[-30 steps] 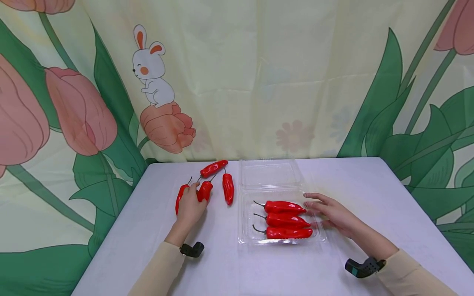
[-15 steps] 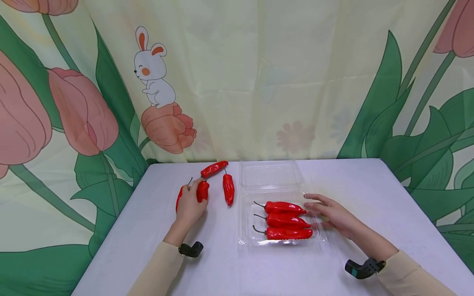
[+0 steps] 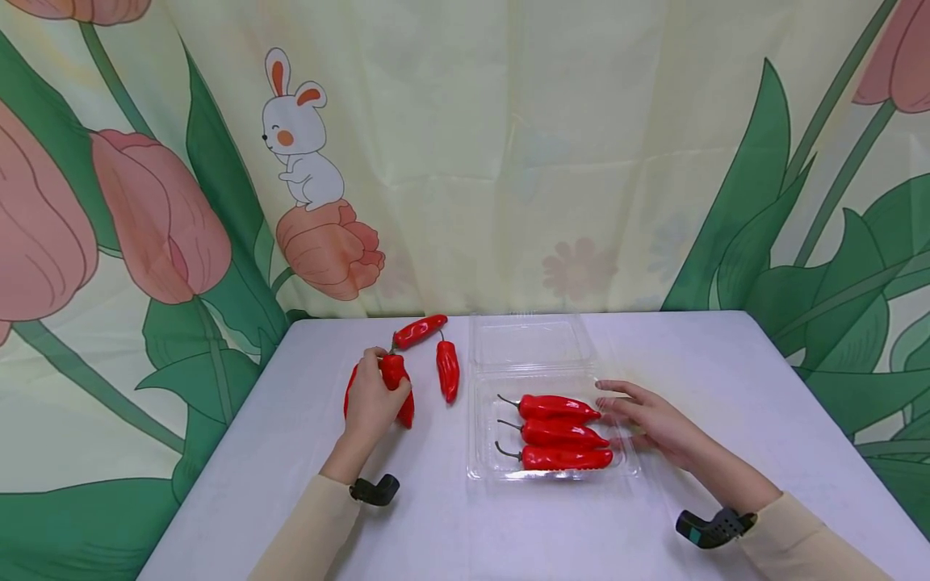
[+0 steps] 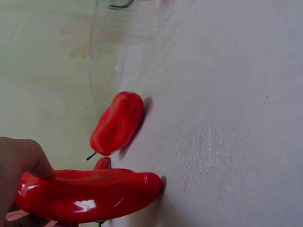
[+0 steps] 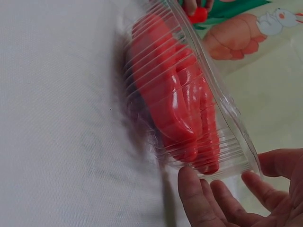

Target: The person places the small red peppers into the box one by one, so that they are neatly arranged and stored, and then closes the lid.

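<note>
My left hand (image 3: pixel 372 403) pinches a red chili pepper (image 4: pixel 94 196) near its stem end. The pepper hangs steeply, its lower tip at the table surface in the left wrist view. Partly hidden behind this hand is another red pepper (image 3: pixel 350 390). My right hand (image 3: pixel 657 424) rests against the right side of a clear plastic clamshell box (image 3: pixel 479 456), fingers spread and relaxed, fingertips at its wall and rim. Three red peppers lie side by side in the box's base, the nearest pepper (image 3: pixel 568 458) with its dark stem pointing left.
Two more red peppers lie on the white table (image 3: pixel 538 532): a slanted pepper (image 3: pixel 420 332) at the back edge and an upright-pointing pepper (image 3: pixel 448 373) left of the box. The box's lid (image 3: pixel 530 343) is folded back. A tulip-printed curtain (image 3: pixel 581 161) hangs behind.
My left hand has closed on the pepper and raised its stem end, turning it so that its tip points down toward me. The right hand and box have stayed put.
</note>
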A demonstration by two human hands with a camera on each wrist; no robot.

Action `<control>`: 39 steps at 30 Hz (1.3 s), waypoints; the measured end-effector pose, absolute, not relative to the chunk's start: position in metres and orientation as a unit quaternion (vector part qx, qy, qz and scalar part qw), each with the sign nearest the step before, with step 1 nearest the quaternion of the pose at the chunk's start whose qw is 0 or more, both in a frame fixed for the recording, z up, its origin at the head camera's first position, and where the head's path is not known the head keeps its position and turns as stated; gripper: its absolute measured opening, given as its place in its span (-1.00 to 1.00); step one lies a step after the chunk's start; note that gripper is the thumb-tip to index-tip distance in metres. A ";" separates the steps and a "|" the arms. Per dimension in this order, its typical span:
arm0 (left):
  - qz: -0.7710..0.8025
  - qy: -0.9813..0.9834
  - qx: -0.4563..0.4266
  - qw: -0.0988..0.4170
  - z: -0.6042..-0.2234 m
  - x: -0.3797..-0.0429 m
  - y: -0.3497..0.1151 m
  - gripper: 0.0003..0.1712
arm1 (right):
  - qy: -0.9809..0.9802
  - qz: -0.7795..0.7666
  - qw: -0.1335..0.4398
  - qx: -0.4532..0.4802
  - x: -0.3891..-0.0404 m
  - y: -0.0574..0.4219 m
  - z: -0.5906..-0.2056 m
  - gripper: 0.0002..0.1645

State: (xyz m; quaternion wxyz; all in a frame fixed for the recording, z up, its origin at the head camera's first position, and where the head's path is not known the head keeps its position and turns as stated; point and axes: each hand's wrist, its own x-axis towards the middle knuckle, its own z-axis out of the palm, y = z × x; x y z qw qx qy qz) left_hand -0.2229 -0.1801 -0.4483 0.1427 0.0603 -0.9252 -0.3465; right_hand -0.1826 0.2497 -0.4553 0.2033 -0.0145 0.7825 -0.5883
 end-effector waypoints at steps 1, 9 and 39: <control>-0.353 -0.922 0.061 0.147 -0.448 -0.223 -0.180 -0.20 | 0.783 -0.588 0.204 -0.015 -0.183 0.250 -0.455 -0.20; -0.367 -0.913 0.055 0.167 -0.448 -0.221 -0.180 -0.37 | 0.783 -0.588 0.203 -0.018 -0.182 0.249 -0.455 -0.20; -0.611 -0.778 0.147 0.021 -0.442 -0.227 -0.185 -0.58 | 0.784 -0.586 0.201 -0.013 -0.183 0.249 -0.455 -0.20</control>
